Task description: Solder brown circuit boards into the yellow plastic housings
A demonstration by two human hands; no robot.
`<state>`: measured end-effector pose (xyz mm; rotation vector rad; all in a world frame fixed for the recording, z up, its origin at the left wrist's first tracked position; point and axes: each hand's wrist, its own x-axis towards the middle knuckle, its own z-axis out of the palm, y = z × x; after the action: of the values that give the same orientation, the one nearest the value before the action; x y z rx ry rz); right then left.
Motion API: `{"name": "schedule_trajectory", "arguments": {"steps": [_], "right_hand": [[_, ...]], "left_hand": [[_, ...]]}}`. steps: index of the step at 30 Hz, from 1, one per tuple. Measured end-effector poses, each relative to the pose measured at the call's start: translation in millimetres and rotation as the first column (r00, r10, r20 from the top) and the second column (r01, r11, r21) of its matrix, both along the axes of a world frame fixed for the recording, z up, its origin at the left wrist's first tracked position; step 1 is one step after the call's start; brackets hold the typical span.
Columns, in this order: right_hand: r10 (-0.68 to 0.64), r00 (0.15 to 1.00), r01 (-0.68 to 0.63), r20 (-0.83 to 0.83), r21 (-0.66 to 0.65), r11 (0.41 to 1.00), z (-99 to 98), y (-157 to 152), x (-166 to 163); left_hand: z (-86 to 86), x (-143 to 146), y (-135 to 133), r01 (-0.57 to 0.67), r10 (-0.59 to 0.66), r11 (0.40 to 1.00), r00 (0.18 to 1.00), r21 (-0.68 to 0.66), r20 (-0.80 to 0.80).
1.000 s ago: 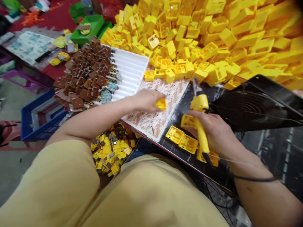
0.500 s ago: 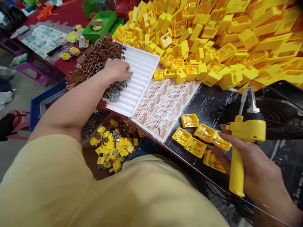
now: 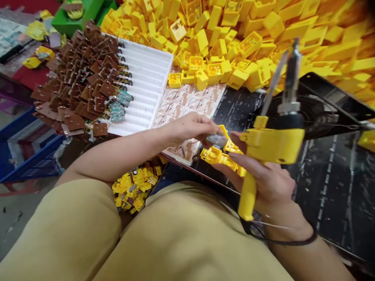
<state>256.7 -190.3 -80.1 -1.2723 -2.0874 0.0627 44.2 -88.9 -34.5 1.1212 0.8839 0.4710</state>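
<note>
Head view: the right hand (image 3: 271,187) is closed around the grip of a yellow plastic pistol-shaped soldering gun (image 3: 271,142), its metal tip pointing up. The left hand (image 3: 190,127) pinches a small grey circuit board (image 3: 216,139) just above a cluster of open yellow plastic housings (image 3: 218,156) on the black desk (image 3: 331,187). White lettering printed on the desk is too blurred to read. Brown circuit boards (image 3: 84,78) lie heaped on a white ribbed tray (image 3: 149,74), beside a pile of yellow housings (image 3: 249,31).
</note>
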Motion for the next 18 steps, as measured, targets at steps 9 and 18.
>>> {"name": "schedule_trajectory", "arguments": {"steps": [9, 18], "right_hand": [[-0.075, 0.86, 0.122, -0.505, 0.06, 0.991, 16.8, 4.7, -18.8], [-0.065, 0.86, 0.147, -0.506, 0.123, 0.981, 6.5, -0.9, -37.1]], "left_hand": [[-23.7, -20.9, -21.1, 0.035, -0.045, 0.998, 0.981, 0.056, 0.187], [-27.0, 23.7, -54.4, -0.338, 0.308, 0.939, 0.904, 0.056, 0.295]]}}
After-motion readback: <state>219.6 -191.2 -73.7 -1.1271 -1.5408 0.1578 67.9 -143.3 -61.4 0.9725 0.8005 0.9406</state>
